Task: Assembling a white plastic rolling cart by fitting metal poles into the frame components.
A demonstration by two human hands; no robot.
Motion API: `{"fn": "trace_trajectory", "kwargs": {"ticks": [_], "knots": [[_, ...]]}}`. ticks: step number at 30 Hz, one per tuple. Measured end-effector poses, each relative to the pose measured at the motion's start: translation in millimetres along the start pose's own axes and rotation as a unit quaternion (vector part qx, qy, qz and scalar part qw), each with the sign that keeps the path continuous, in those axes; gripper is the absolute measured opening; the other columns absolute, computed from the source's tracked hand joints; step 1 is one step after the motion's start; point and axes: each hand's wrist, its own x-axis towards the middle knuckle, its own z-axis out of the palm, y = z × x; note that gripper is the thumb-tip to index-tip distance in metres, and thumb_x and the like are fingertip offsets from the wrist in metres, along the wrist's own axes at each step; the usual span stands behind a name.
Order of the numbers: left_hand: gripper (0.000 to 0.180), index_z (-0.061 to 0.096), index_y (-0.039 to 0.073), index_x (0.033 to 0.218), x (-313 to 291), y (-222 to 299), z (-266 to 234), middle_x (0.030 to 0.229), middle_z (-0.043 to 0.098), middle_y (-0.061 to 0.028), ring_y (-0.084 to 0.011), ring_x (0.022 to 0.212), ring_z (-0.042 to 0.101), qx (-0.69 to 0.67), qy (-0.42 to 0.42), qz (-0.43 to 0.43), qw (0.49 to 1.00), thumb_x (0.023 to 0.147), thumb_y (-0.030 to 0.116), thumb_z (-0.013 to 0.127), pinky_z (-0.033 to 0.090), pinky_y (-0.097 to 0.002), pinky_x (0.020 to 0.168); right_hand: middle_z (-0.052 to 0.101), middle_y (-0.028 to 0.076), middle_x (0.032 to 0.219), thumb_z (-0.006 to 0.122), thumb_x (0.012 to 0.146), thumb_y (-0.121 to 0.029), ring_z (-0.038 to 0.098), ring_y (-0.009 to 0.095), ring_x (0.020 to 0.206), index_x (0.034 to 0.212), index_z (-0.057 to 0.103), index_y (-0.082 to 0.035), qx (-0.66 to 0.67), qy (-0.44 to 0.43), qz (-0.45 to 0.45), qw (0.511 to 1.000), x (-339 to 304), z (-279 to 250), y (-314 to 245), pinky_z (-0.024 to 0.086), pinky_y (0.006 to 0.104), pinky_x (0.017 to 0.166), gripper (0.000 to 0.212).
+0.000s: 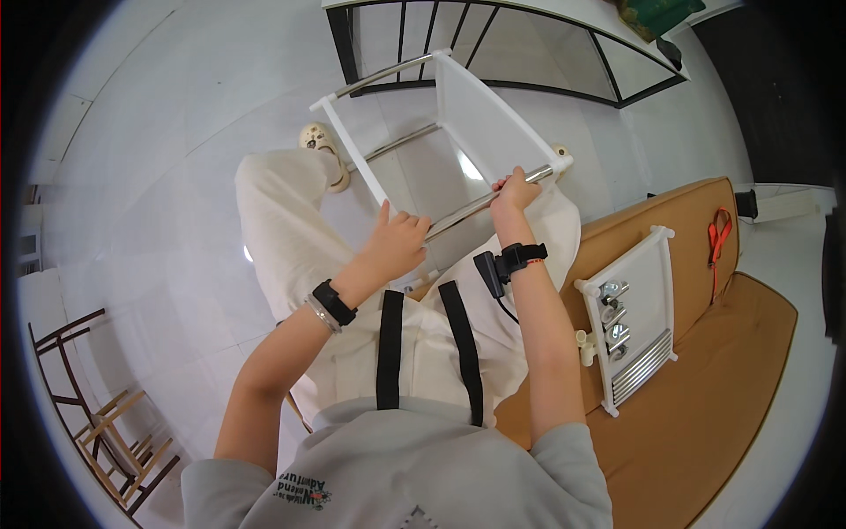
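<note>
between the person's spread knees, above the pale tiled floor (pixel 176 203), is the rack (pixel 483 116), two white panels joined by silver tubes, tilted in this view. the left hand (pixel 397 242) is partly closed, its fingers curled over the near left corner, at the end of the near tube (pixel 463 214); the corner itself is hidden beneath it. the right hand (pixel 515 194) is closed around the same tube, just short of the right corner, with its fingers wrapped over the metal.

to the right, on the brown sofa (pixel 723 388), lies another white panel (pixel 648 300). loose silver tubes (pixel 641 366) lie side by side along its near end, and shiny silver fittings (pixel 614 317) sit in a row along its left side. a red strap (pixel 718 234) lies farther back on the sofa. beyond the rack stands a white-topped bench (pixel 590 16) with a black frame.
</note>
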Motion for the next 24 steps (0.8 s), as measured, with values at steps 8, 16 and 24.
{"fn": "trace_trajectory", "kwargs": {"ticks": [8, 16, 24], "knots": [[0.027, 0.045, 0.003, 0.091, 15.3, -5.5, 5.2, 0.079, 0.056, -0.0104, -0.0273, 0.086, 0.055, 0.033, 0.001, 0.012, 0.999, 0.076, 0.020, 0.059, 0.026, -0.0509, 0.100, 0.047, 0.014, 0.071, 0.043, 0.081, -0.005, 0.048, 0.018, 0.046, 0.100, 0.030, 0.001, -0.085, -0.003, -0.020, 0.996, 17.0, 7.7, 0.2, 0.041, 0.0304, 0.036, 0.024], [0.030, 0.046, 0.002, 0.091, 16.1, -13.4, -2.5, 0.080, 0.058, -0.0127, -0.0286, 0.087, 0.056, -0.006, 0.008, 0.043, 0.999, 0.076, 0.024, 0.060, 0.028, -0.0455, 0.100, 0.047, 0.015, 0.073, 0.043, 0.078, -0.003, 0.047, 0.019, 0.046, 0.093, 0.031, 0.000, -0.065, -0.041, 0.013, 0.997, 35.8, 3.3, 8.9, 0.042, 0.0324, 0.037, 0.019], [0.041, 0.041, 0.001, 0.095, 56.3, 7.4, -15.9, 0.083, 0.058, -0.0182, -0.0367, 0.086, 0.056, -0.021, -0.093, -0.035, 0.995, 0.074, 0.028, 0.064, 0.044, -0.0465, 0.077, 0.047, 0.014, 0.075, 0.046, 0.078, -0.006, 0.050, 0.018, 0.052, 0.096, 0.028, -0.001, 0.048, -0.095, 0.055, 0.993, -17.3, 7.3, 7.2, 0.044, 0.0311, 0.045, 0.026]]}}
